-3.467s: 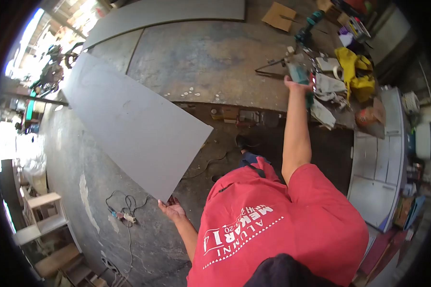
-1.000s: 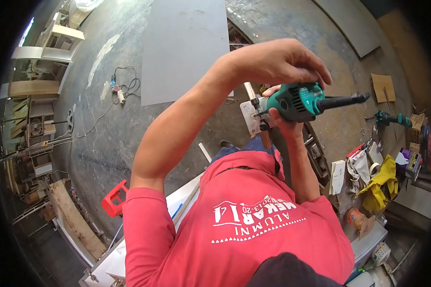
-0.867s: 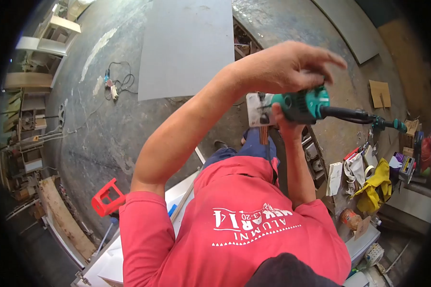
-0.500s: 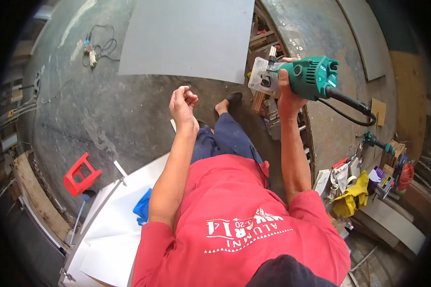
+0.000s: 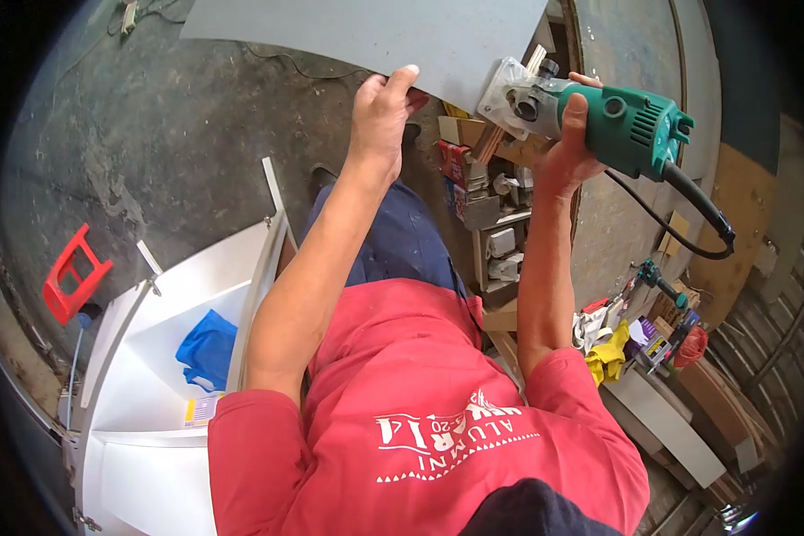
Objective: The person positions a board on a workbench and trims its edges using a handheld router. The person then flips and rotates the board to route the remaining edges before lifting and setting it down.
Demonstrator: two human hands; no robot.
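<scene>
My right hand is wrapped round a green trim router, held on its side with its clear base facing left. The power cord loops down from the router's back end. The base overlaps the corner of a large grey panel in view; whether they touch I cannot tell. My left hand pinches the panel's near edge, with the thumb on top and the other fingers partly hidden at the edge.
At lower left stands a white cabinet with a blue plastic bag inside. A red plastic frame lies on the floor. Below the router is a shelf of boxes and parts. Yellow gloves and tools lie at right.
My left hand has moved forward from free air and taken hold of the panel's edge. The router has come along with my right hand, closer to the panel's corner. The view has shifted as I stepped.
</scene>
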